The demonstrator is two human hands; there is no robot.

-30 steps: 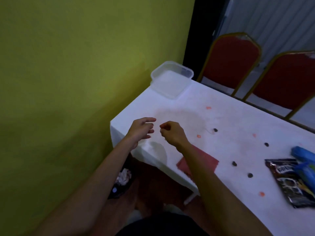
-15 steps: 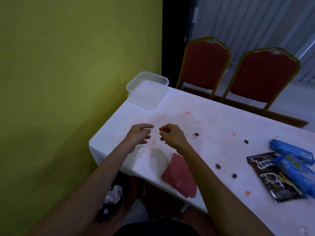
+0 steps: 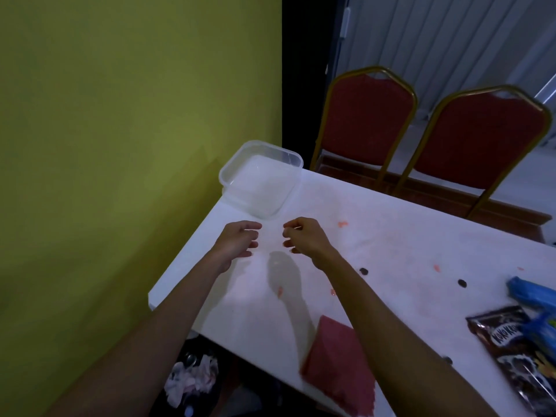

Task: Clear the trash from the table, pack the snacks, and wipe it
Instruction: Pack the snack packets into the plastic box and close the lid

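Left hand (image 3: 237, 240) and right hand (image 3: 304, 236), fingers curled, above table (image 3: 397, 236) near clear container (image 3: 261, 182)

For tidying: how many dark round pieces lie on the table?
3 dark pieces: one beside the right forearm, one near the blue packet, one half-hidden under that forearm. Others may hide.

Dim room with low, bluish light. White table (image 3: 391, 251) fills the lower right. Plain matte yellow-green wall (image 3: 120, 115) runs along the table's left end. Black vertical strip (image 3: 304, 85) stands past the table's far left corner where the wall ends; door or gap, cannot tell. Red chair (image 3: 368, 115) with gold metal frame sits behind the table's far edge, and a second red chair (image 3: 478, 136) of the same make is just beside it. Grey ribbed panels (image 3: 436, 34) stand beyond the table behind both chairs. Pale floor (image 3: 523, 182) shows past the table's far edge.
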